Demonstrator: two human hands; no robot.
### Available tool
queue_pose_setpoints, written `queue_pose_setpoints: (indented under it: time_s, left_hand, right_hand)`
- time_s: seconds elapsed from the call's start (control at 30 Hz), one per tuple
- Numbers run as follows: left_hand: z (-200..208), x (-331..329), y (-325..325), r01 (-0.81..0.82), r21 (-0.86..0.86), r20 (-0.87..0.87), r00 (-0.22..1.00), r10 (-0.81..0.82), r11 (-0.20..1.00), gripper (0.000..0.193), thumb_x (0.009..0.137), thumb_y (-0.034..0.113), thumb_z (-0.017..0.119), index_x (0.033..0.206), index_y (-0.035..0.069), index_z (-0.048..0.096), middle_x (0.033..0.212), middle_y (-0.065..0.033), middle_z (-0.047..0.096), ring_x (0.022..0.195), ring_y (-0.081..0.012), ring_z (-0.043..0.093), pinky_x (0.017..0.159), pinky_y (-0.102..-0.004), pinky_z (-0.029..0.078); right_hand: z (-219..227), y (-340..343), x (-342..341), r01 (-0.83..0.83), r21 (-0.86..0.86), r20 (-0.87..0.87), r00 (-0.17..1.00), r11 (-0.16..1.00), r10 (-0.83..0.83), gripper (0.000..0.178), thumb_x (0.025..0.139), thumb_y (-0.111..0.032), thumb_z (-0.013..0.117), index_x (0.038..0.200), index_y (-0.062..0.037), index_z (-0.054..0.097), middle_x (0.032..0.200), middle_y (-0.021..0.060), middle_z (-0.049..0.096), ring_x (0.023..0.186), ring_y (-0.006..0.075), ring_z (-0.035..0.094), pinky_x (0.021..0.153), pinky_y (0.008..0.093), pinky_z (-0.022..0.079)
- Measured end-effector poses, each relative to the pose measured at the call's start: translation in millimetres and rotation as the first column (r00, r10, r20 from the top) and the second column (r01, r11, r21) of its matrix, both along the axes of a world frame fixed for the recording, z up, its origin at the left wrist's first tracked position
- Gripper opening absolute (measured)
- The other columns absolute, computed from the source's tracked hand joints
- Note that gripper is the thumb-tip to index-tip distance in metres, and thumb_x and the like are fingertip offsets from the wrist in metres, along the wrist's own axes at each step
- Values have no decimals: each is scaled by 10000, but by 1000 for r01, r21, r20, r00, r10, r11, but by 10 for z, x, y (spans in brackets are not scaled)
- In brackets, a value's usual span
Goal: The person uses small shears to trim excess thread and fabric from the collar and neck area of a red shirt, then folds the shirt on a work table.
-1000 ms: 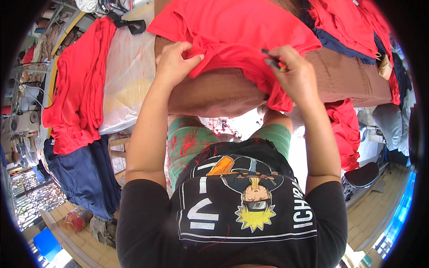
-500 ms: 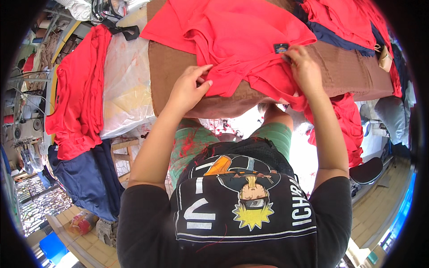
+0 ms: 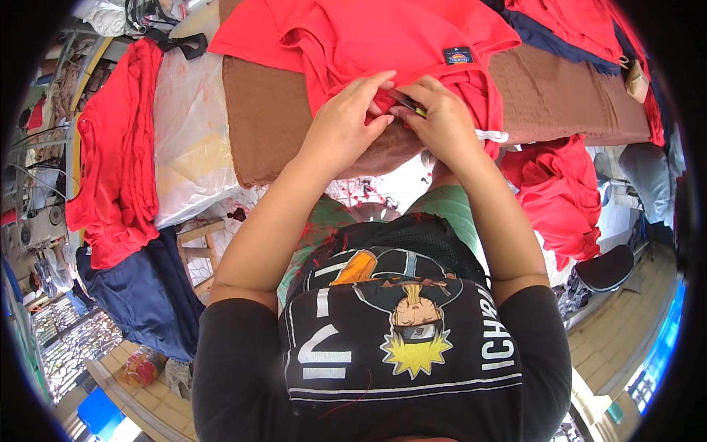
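Observation:
A red shirt (image 3: pixel 398 37) lies spread over the brown cloth-covered table, with a dark label (image 3: pixel 458 56) sewn at its neck. My left hand (image 3: pixel 352 114) is closed on the shirt's near edge, its fingers pinching the red fabric. Close beside it, my right hand (image 3: pixel 440 121) grips small thread snips (image 3: pixel 407 102), with dark blades and a bit of yellow showing. The blades point at the fabric between both hands. A white loop (image 3: pixel 492 136) sticks out by my right wrist; I cannot tell what it belongs to.
The brown cloth (image 3: pixel 261 110) covers the table. Red garments (image 3: pixel 118 147) over navy ones (image 3: pixel 143 295) hang at the left beside a plastic-covered surface (image 3: pixel 195 132). More red garments (image 3: pixel 560 191) hang at the right, and a red and navy pile (image 3: pixel 567 29) lies at the far right.
Both hands have come together at the shirt's near edge; the right moved left and down from beside the label. The snips now show in it. My view has shifted slightly.

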State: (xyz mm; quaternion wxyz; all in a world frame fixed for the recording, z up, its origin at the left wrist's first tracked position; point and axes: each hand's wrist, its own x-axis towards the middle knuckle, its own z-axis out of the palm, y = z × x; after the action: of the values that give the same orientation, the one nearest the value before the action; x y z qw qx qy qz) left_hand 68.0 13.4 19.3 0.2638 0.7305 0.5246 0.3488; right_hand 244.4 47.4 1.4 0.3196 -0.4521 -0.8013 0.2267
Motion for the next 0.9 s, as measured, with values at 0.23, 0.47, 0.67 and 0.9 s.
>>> queue_pose_setpoints:
  time_s: [0.23,0.47,0.67,0.9]
  left_hand:
    - [-148,-44,65,2,-118,54,999,4,993,521,767,30,718,1255,35,534,1129,-104,617,776,-151,650,695,-281,520]
    - [-91,-126,171,47,51,-185,982,-37,998,243,808,134,710,1026,35,670,922,-108,657,756,-204,667,693,-311,522]
    - [-93,-194,200,116,-138,-119,984,-132,984,174,867,188,659,939,31,674,762,-114,679,674,-199,679,627,-308,517]
    - [-23,-207,297,154,-305,3,987,-161,940,249,926,233,605,837,4,560,720,-110,671,655,-173,685,591,-295,506]
  right_hand:
    - [-20,67,-13,-86,-91,-89,993,992,78,136,825,-100,649,931,-26,608,892,176,607,813,388,595,660,450,463]
    - [65,57,-78,-123,-22,-34,992,992,122,114,879,-76,608,939,10,566,874,164,617,837,333,614,717,363,477]
    - [-1,158,-15,-195,-236,-91,980,952,178,155,894,-86,603,1012,14,592,917,141,646,832,240,623,753,326,477]
    - [294,147,101,-200,-363,69,968,910,240,263,866,-171,670,1046,6,594,913,110,644,821,182,595,768,310,475]
